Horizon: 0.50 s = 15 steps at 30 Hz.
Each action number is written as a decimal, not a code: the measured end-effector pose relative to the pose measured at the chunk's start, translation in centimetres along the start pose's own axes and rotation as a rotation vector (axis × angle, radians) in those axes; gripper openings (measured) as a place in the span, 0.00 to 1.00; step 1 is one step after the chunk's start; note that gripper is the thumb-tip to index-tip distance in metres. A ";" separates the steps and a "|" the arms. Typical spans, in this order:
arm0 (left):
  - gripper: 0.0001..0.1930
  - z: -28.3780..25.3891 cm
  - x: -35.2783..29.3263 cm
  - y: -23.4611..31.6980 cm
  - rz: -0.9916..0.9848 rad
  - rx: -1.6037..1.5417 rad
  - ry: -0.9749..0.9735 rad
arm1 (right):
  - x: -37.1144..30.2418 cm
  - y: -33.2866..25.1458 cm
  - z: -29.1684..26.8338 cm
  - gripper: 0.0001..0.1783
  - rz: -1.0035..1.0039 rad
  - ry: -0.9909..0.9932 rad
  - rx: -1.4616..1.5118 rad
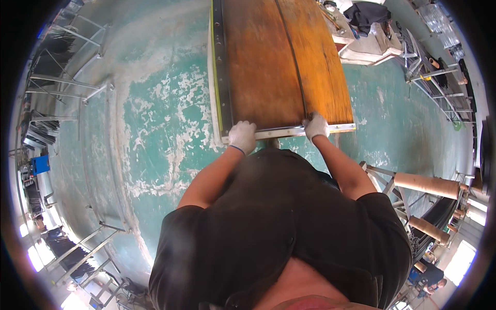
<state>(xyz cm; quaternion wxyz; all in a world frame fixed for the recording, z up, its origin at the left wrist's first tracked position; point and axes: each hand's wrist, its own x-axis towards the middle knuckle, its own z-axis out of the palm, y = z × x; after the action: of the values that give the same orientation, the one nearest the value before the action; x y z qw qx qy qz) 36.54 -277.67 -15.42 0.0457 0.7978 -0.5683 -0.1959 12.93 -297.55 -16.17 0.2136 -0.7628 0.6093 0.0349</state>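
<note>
A long wooden table (258,62) with a worn brown and orange top stretches away in front of me. Down its length lies a thin black strip (292,51), whose near end reaches my right hand (316,127). That hand wears a white glove, its fingers closed on the strip at the table's near edge. My left hand (242,137), also gloved, is closed over the near left corner; what its fingers hold is hidden. Between the hands, a thin dark line lies along the pale metal edge bar (284,133). A dark band with holes (221,67) borders the left side.
Metal racks (67,80) with dark strips line the left. At far right, a bench (369,51) carries a dark cloth (368,15). A frame with brown rolls (426,186) stands close on my right. Another person (431,281) is at lower right. The green floor (170,108) is peeling.
</note>
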 end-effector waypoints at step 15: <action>0.09 0.5 -0.1 0.2 0.026 0.009 0.003 | -1.3 -1.1 0.5 0.24 -0.502 -0.015 -0.215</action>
<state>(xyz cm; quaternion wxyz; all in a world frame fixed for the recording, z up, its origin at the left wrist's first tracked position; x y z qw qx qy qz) 36.11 -277.56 -15.74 0.0457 0.7909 -0.5794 -0.1914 13.72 -295.98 -15.94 0.1381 -0.9079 0.3925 0.0512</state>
